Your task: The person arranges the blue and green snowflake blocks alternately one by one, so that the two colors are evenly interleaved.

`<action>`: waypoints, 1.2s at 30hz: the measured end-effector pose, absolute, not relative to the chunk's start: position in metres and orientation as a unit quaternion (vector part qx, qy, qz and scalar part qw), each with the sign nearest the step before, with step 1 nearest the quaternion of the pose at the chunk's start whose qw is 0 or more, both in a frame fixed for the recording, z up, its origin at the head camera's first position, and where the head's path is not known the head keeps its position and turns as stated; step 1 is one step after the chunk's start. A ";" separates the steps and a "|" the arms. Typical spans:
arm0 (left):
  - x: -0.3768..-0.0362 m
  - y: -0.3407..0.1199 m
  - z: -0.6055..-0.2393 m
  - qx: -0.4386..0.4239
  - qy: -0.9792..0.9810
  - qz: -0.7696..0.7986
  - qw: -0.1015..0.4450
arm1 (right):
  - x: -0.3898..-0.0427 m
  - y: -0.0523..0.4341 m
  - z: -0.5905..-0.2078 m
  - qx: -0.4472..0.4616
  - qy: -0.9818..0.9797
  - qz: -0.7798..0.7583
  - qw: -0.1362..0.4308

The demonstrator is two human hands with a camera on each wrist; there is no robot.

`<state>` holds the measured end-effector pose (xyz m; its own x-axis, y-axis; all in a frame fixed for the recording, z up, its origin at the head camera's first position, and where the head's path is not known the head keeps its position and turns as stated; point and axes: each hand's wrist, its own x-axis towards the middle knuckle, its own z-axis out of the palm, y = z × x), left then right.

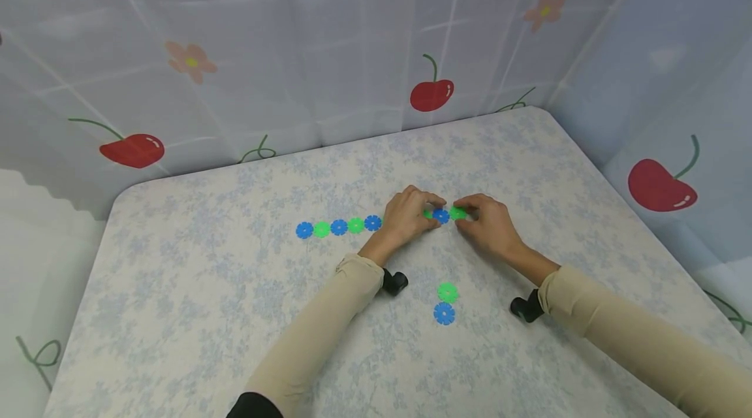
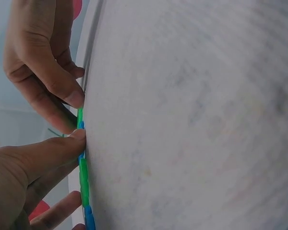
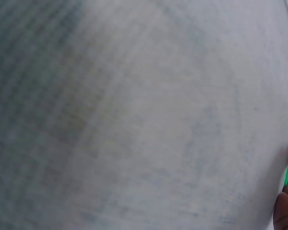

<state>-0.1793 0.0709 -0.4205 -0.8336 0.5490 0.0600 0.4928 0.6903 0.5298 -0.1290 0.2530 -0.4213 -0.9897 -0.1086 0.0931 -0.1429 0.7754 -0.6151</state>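
A row of round, notched plastic discs, blue and green in turn, lies across the table; its left end is a blue disc (image 1: 304, 230). My left hand (image 1: 408, 212) covers part of the row and pinches the blue disc (image 1: 441, 216) near its right end between thumb and fingers. At the very end, my right hand (image 1: 487, 225) grips a green disc (image 1: 458, 213) by its edges, right against that blue one. In the left wrist view the right hand (image 2: 38, 57) comes down from above, its fingertips close to the left thumb. Only some fingertips (image 3: 282, 211) show in the right wrist view.
Nearer the front, a loose green disc (image 1: 448, 292) lies just behind a loose blue disc (image 1: 444, 313). The table (image 1: 194, 313) has a pale blue patterned cover. Behind it hangs a curtain (image 1: 329, 46) with cherries and flowers.
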 end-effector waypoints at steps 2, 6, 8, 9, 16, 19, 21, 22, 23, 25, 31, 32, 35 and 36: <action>-0.179 0.071 -0.420 0.284 0.917 0.274 0.050 | -0.129 0.253 -0.421 0.065 -0.941 0.330 0.024; -0.180 0.072 -0.420 0.281 0.918 0.275 0.047 | -0.128 0.256 -0.420 0.062 -0.939 0.339 0.015; -0.180 0.073 -0.420 0.281 0.919 0.273 0.045 | -0.125 0.258 -0.419 0.057 -0.936 0.348 0.018; -0.180 0.073 -0.420 0.281 0.919 0.272 0.045 | -0.122 0.259 -0.419 0.055 -0.934 0.352 0.022; -0.180 0.075 -0.420 0.286 0.919 0.269 0.041 | -0.087 0.261 -0.417 0.098 -0.925 0.360 0.069; -0.180 0.075 -0.419 0.286 0.919 0.266 0.043 | -0.067 0.257 -0.414 0.166 -0.915 0.364 0.056; -0.181 0.075 -0.418 0.288 0.919 0.265 0.043 | -0.056 0.254 -0.412 0.226 -0.903 0.363 0.031; -0.182 0.074 -0.418 0.289 0.919 0.264 0.042 | -0.050 0.253 -0.412 0.257 -0.896 0.360 0.017; -0.182 0.074 -0.418 0.290 0.920 0.262 0.044 | -0.045 0.251 -0.411 0.288 -0.889 0.355 0.005; -0.184 0.073 -0.417 0.292 0.919 0.260 0.048 | -0.038 0.248 -0.412 0.342 -0.876 0.339 -0.019; -0.184 0.074 -0.416 0.295 0.915 0.269 0.064 | -0.025 0.242 -0.413 0.426 -0.861 0.278 -0.022; -0.184 0.075 -0.417 0.295 0.913 0.276 0.066 | -0.024 0.241 -0.413 0.434 -0.859 0.271 -0.013; -0.184 0.079 -0.418 0.294 0.904 0.300 0.076 | -0.023 0.238 -0.415 0.444 -0.855 0.267 0.003; -0.184 0.081 -0.418 0.295 0.900 0.310 0.080 | -0.023 0.237 -0.415 0.447 -0.853 0.270 0.006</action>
<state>-0.1835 0.0808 -0.4183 -0.8132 0.5807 0.0378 0.4810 0.6341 0.6055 -0.0227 0.2375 -0.4151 -0.6003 -0.7590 0.2521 -0.7659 0.4547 -0.4546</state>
